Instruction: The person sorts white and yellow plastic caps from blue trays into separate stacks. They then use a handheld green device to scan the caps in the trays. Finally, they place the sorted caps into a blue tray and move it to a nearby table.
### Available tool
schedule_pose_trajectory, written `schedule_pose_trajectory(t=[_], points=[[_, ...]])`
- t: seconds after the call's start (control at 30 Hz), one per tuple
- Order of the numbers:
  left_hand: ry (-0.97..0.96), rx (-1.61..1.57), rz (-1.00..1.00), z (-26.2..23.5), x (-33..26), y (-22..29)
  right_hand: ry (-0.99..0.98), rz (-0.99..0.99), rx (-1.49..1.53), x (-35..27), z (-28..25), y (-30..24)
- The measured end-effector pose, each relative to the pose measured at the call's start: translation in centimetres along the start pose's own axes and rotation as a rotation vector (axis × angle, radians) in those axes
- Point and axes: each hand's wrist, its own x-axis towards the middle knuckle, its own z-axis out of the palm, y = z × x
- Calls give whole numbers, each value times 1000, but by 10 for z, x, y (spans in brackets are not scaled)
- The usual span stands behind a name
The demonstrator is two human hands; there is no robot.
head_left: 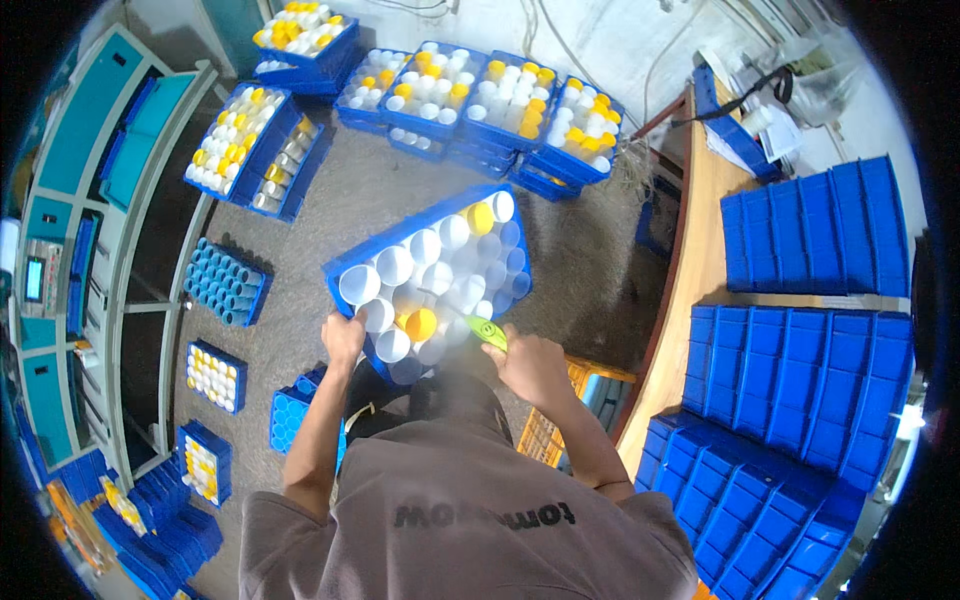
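Note:
A blue crate point(375, 240) is tilted in front of me, filled with white round cups or tubes point(395, 265) and a few yellow ones point(421, 324). At its left side my left hand point(343, 340) is closed on the rim. My right hand point(528, 365) is closed around a bright green handle point(487, 332), by the crate's lower right side. The handle's far end points toward the cups, and its kind cannot be made out. A whitish haze blurs the cups near it and the crate's right half. My right fingertips are partly hidden.
Filled blue crates point(430, 85) stand along the back wall, with others point(235, 140) at the left. A teal and grey machine point(120, 200) lines the left side. Stacked blue crates point(800, 390) rest on the wooden table point(700, 235) at right. A yellow crate point(545, 425) sits beneath.

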Motion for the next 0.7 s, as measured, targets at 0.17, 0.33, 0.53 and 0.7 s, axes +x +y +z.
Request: schedule_pose_trajectory(t=[0.17,0.33,0.53,0.7], points=[[44,-56,-103,-30,32,-57,-124,33,-112,45,22,-46],[5,-97,-160,-73,104,-106,-79,94,-215,125,29,-100],[-85,-351,-182,-124,186,-149,-86,282,-231,205,2,-160],[-62,-457,-70,-137,216,-166,-32,358,-258,241,-26,-179]])
